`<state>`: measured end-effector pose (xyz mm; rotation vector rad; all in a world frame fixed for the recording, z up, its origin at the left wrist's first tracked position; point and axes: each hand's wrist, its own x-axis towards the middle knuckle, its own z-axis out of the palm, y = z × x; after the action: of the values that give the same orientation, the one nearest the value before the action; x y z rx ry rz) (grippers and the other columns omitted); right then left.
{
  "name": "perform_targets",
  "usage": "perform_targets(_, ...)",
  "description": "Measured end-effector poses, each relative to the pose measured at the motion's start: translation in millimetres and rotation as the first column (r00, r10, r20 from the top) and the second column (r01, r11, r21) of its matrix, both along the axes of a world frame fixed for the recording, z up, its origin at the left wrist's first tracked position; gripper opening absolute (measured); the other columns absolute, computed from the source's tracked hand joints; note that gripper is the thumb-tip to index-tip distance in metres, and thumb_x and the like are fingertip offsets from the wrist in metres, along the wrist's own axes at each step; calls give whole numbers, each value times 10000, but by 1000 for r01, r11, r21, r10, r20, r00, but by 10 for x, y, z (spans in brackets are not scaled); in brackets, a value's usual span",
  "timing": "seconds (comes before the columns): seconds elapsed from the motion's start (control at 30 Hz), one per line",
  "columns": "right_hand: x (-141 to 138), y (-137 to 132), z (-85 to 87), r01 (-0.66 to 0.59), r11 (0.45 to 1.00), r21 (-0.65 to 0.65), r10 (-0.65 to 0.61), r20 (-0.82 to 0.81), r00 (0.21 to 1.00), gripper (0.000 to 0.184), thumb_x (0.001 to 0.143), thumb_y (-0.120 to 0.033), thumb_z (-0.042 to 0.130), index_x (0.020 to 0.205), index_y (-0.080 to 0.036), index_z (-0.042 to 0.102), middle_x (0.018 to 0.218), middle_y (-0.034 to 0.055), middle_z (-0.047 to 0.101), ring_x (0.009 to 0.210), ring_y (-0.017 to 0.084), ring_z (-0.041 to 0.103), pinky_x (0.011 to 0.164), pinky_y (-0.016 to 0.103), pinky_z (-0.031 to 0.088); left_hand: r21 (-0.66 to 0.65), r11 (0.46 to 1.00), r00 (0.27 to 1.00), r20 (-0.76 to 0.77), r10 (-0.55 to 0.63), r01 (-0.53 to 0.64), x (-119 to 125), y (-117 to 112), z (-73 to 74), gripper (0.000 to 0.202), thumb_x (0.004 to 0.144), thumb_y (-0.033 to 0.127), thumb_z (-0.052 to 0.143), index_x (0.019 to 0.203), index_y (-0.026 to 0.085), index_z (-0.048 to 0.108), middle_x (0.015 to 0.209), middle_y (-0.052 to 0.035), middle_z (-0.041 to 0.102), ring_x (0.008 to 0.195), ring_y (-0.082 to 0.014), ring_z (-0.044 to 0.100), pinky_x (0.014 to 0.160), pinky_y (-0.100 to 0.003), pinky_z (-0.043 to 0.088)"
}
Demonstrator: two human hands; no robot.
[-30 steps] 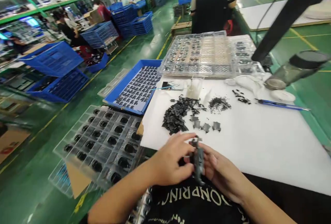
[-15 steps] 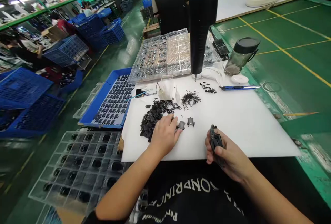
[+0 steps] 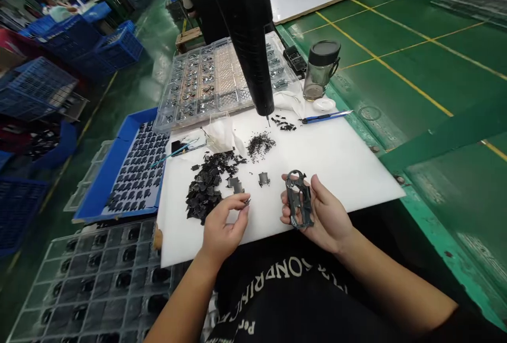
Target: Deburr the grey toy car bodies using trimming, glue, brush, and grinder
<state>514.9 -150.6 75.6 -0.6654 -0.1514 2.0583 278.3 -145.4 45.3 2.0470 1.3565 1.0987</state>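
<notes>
My right hand [image 3: 320,216] cradles a dark grey metal frame [image 3: 298,199], an openwork part with holes, held upright against the palm and fingers. My left hand [image 3: 224,225] sits on the white board [image 3: 348,166], thumb and finger pinched on a tiny dark piece [image 3: 247,202]. Just beyond those fingertips lie a grey metal part [image 3: 236,185] and a second one [image 3: 264,179]. To their left is a heap of black flat pieces [image 3: 204,188], and farther back a small pile of tiny black bits [image 3: 260,146].
A blue tray [image 3: 114,166] of black parts and clear trays [image 3: 204,84] [image 3: 95,279] surround the board. A black overhead tool [image 3: 249,42] hangs above its far edge. A blue utility knife [image 3: 327,117] and a glass bottle [image 3: 320,68] stand beyond. A person stands at the top.
My view has swung left. My right hand has lifted the frame and turned its flat face up. My left hand has moved off the grey parts and now pinches a tiny piece.
</notes>
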Motion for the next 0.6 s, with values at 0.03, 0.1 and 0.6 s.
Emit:
perform_targets(0.03, -12, 14, 60, 0, 1000, -12, 0, -24, 1000, 453, 1000, -528, 311, 1230, -215, 543, 854, 72, 671, 701, 196, 673, 725, 354, 556, 0, 1000, 998, 61, 6, -6, -30, -54, -1, 131, 851, 136, 613, 966, 184, 573, 1084, -89, 691, 972, -189, 675, 888, -386, 559)
perform_targets(0.1, -39, 32, 162, -4, 999, -33, 2, -54, 999, 449, 1015, -501, 271, 1252, -227, 537, 875, 82, 686, 699, 180, 669, 707, 322, 555, 28, 1000, 993, 121, 10, -13, -79, -145, 11, 149, 838, 124, 636, 968, 181, 590, 1007, -80, 705, 928, -188, 684, 849, -375, 574)
perform_targets(0.6, -157, -47, 280, -48, 999, -15, 46, -116, 992, 427, 1011, -502, 319, 1269, -228, 521, 929, 78, 674, 781, 176, 676, 755, 350, 583, -84, 991, 985, 128, 111, -101, -198, -391, 188, 253, 905, 126, 557, 1098, 223, 688, 1141, -82, 616, 1017, -198, 626, 855, -367, 562)
